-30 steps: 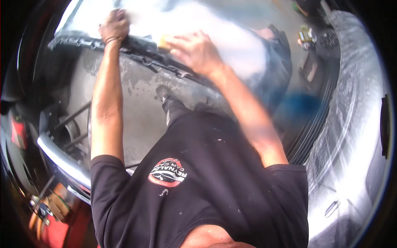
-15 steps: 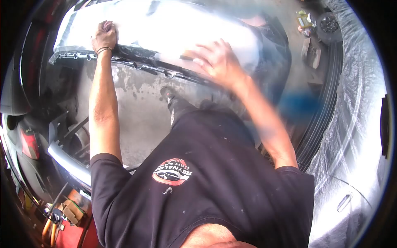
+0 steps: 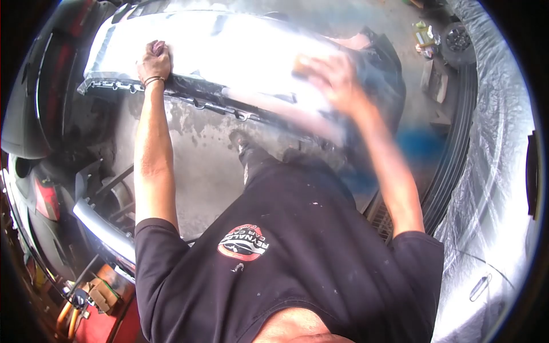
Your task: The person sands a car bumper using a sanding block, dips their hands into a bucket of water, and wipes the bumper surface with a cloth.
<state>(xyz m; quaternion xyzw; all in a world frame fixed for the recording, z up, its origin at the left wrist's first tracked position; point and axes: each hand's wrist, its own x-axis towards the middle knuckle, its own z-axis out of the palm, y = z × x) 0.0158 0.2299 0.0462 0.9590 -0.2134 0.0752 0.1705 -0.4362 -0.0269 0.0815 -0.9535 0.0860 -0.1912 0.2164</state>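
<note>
A car bumper cover [image 3: 194, 46], washed out by glare, lies across the far side with notched tabs along its near edge. My left hand [image 3: 153, 64] is closed in a fist on it near the left end, around a dark red crumpled wad [image 3: 158, 48] whose kind I cannot make out. Smeared by motion, my right hand [image 3: 337, 83] is over the right part of the cover. At its fingertips shows a small orange-tan pad [image 3: 299, 66], also blurred. Whether the pad touches the surface is unclear.
Plastic sheeting [image 3: 486, 188] hangs along the right, beside dark ribbed material [image 3: 454, 171]. A wheel [image 3: 457, 39] lies at the far right. Dark car parts with a red tail light [image 3: 46, 197] stand on the left. Below them is a red surface [image 3: 100, 326] with cardboard.
My right hand has swept right and away from me across the cover with the orange-tan pad. My left hand keeps its place on the cover while the whole view shifts slightly.
</note>
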